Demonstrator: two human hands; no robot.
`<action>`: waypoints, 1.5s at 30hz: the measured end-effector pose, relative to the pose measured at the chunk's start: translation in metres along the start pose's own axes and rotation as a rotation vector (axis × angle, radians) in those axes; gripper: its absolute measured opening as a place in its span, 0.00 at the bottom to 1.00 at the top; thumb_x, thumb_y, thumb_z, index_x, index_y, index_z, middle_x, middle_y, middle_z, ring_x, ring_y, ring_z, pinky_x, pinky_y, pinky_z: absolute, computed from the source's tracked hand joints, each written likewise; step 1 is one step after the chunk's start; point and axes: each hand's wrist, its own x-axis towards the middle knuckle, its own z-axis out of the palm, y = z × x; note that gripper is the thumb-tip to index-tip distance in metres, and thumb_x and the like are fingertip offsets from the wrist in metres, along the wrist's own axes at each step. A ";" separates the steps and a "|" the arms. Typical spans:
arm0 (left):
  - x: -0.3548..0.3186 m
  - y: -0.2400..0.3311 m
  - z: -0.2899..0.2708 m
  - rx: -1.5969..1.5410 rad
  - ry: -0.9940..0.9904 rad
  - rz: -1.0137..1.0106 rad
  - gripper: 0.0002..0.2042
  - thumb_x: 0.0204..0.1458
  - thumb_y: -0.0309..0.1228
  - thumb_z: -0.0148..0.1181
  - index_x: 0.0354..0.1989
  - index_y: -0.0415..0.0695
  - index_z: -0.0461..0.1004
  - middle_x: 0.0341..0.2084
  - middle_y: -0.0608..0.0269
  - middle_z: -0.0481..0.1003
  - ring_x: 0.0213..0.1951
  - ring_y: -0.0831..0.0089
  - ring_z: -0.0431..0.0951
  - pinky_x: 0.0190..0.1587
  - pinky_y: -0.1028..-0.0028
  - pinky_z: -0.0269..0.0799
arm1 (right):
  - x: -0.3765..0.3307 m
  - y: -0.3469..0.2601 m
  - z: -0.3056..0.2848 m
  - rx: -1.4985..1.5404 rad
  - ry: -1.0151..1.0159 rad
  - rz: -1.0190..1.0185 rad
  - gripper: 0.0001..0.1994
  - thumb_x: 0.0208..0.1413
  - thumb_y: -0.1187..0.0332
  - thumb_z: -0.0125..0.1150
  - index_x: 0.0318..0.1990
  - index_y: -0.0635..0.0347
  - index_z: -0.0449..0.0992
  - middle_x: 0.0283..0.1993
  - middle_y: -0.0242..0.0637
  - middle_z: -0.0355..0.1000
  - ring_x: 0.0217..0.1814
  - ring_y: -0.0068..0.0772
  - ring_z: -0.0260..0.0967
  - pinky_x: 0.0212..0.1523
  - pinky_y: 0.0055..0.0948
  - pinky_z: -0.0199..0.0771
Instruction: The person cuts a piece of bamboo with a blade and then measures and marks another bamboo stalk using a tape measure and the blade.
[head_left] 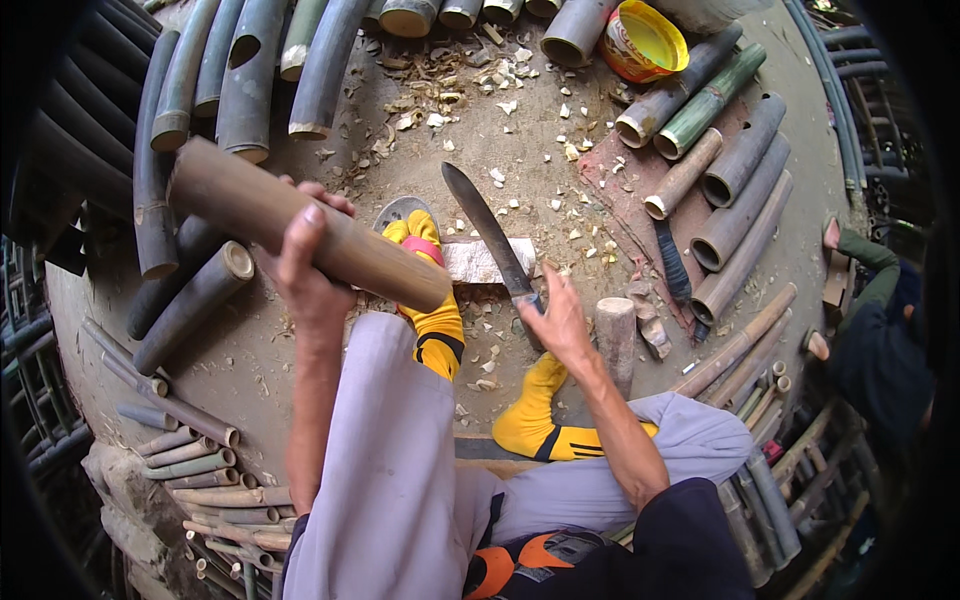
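Observation:
My left hand (310, 240) is wrapped round a thick brown bamboo section (350, 245), raised and tilted, its upper left end slightly blurred. My right hand (562, 315) is at the handle of a long dark machete (487, 222), thumb across the handle and fingers partly extended behind it. The blade slants up and to the left, away from me. Below the blade, a pale wooden block (487, 261) lies on the ground beside my left foot in a yellow sock (437, 320). An upright wooden stump (614, 345) stands just right of my right hand.
Pale chips (510, 105) litter the ground. Cut bamboo tubes lie at the upper left (255, 90), the right (745, 150) and the lower left (205, 480). A yellow-red tub (643, 42) stands at the back. Another person (885, 320) sits at the far right.

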 end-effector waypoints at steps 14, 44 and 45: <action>-0.029 -0.050 0.028 -0.050 0.097 0.228 0.28 0.41 0.24 0.61 0.52 0.32 0.58 0.29 0.51 0.74 0.29 0.62 0.77 0.37 0.63 0.77 | -0.036 -0.025 0.005 0.250 0.183 -0.025 0.21 0.48 0.68 0.64 0.47 0.63 0.61 0.31 0.50 0.73 0.30 0.49 0.76 0.29 0.40 0.76; -0.030 -0.071 -0.004 -0.084 -0.258 0.056 0.26 0.40 0.28 0.62 0.49 0.43 0.59 0.34 0.56 0.68 0.39 0.60 0.73 0.49 0.57 0.70 | -0.029 -0.048 0.015 0.309 0.318 -0.133 0.19 0.47 0.71 0.67 0.43 0.66 0.65 0.28 0.45 0.74 0.27 0.37 0.76 0.25 0.31 0.75; -0.031 -0.072 0.001 -0.136 -0.264 0.027 0.26 0.39 0.27 0.64 0.48 0.43 0.59 0.33 0.57 0.68 0.38 0.60 0.74 0.48 0.57 0.71 | -0.024 -0.020 0.036 0.245 0.205 -0.043 0.19 0.48 0.70 0.66 0.44 0.66 0.65 0.28 0.44 0.74 0.28 0.36 0.76 0.25 0.31 0.74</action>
